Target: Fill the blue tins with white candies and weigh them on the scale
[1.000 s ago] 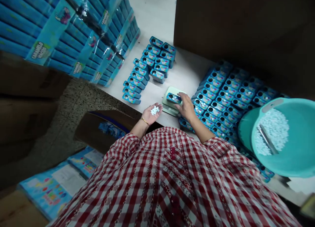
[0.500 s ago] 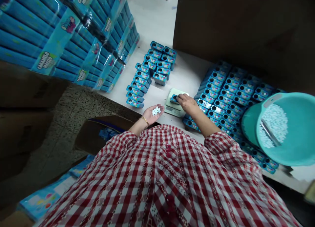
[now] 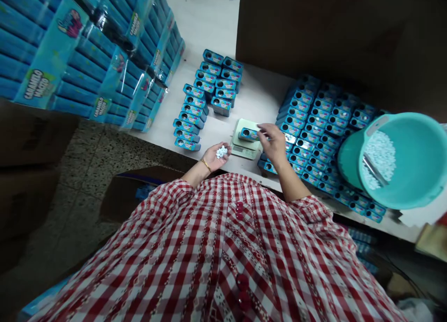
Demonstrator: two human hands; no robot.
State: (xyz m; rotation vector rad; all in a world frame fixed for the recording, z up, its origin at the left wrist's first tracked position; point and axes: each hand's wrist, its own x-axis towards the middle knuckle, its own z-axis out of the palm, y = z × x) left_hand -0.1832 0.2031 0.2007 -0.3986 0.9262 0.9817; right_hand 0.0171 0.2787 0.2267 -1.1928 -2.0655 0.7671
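Note:
My left hand (image 3: pixel 215 156) is palm up and cupped, holding a small heap of pale candies (image 3: pixel 221 151). It is beside the near left edge of a pale kitchen scale (image 3: pixel 240 151). A blue candy tin (image 3: pixel 248 134) with a dark round hole in its top sits on the scale. At the right end of this tin is my right hand (image 3: pixel 274 143), its thumb and fingers apart and curved. Whether a fingertip still touches the tin is hard to see.
Rows of similar blue tins (image 3: pixel 310 136) fill the right of the white table (image 3: pixel 258 94); a smaller group (image 3: pixel 190 119) stands left. A turquoise bucket (image 3: pixel 415 168) holds pale candies and a metal scoop (image 3: pixel 374 169). Wrapped blue packs (image 3: pixel 91 66) are stacked at left.
My right hand has drawn back from the tin, which now shows fully on the scale. My left hand stays cupped with the candies. The view has shifted slightly.

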